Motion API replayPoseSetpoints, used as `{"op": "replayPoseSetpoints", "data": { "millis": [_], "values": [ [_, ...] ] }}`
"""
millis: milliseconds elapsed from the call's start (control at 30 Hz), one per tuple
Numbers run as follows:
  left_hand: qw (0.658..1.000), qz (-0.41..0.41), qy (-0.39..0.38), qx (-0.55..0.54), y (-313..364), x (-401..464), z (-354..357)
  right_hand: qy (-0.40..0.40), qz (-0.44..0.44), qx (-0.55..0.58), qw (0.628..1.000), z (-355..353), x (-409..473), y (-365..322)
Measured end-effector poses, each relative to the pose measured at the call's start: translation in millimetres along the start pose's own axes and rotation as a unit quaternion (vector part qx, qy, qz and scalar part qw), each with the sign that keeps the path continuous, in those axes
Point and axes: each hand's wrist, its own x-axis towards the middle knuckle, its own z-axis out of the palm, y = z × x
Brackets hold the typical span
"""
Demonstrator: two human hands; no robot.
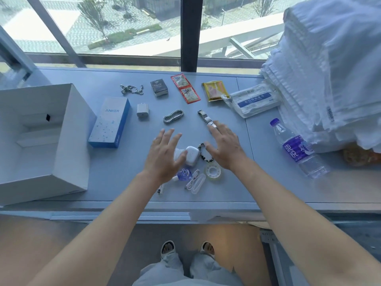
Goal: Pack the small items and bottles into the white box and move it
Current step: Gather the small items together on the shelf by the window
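An open white box (68,141) stands at the left of the grey table. My left hand (165,155) hovers, fingers spread, over a white earbud case (190,155) and partly hides it. My right hand (223,144) is spread flat above a dark bead bracelet (203,152), its fingertips near a metal watch band (207,118). A small blue dropper bottle (184,174), a coiled white cable (195,182) and a tape roll (213,171) lie just below the hands. A purple-labelled water bottle (294,147) lies at the right.
Further back lie a blue Anker box (111,122), a white charger plug (142,111), a chain bracelet (173,116), a silver chain (132,89), a dark small box (159,87), red sachets (185,88), a yellow packet (215,90) and a mask pack (253,100). Stacked white bags (329,69) fill the right.
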Motion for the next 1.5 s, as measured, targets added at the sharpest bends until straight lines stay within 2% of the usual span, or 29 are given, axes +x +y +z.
{"op": "replayPoseSetpoints", "data": {
  "millis": [200, 367, 533, 800, 1033, 1167, 1333, 1500],
  "values": [
    [0.998, -0.022, -0.041, 0.043, -18.5, 59.9, -8.4, -0.073, 0.021, -0.016, 0.997, -1.2, 27.7, 1.7],
    [0.994, -0.044, -0.088, 0.046, -36.6, 81.6, -7.9, -0.094, 0.041, 0.039, 0.994, 8.6, 25.8, 0.6],
    [0.995, -0.034, -0.083, 0.043, -51.1, 79.5, -12.2, -0.116, 0.031, 0.082, 0.989, 12.4, 34.3, -6.6],
    [0.996, -0.071, -0.038, 0.045, -65.1, 19.5, -27.9, -0.162, -0.026, 0.089, 0.982, 20.5, 55.0, -46.6],
    [0.99, -0.117, -0.034, 0.063, -65.8, -57.6, -26.6, -0.184, -0.076, 0.078, 0.977, 30.3, 60.6, -84.9],
    [0.988, -0.148, -0.015, 0.05, -61.9, -98.4, -22.8, -0.182, -0.117, 0.093, 0.972, 33.6, 52.3, -104.7],
    [0.982, -0.188, 0.016, 0.015, -65.1, -127.0, -21.3, -0.215, -0.158, 0.072, 0.961, 40.9, 29.3, -127.1],
    [0.982, -0.19, 0.009, 0.011, -59.6, -133.6, -19.7, -0.176, -0.227, -0.001, 0.958, 44.9, -4.1, -137.4]
  ]
}}
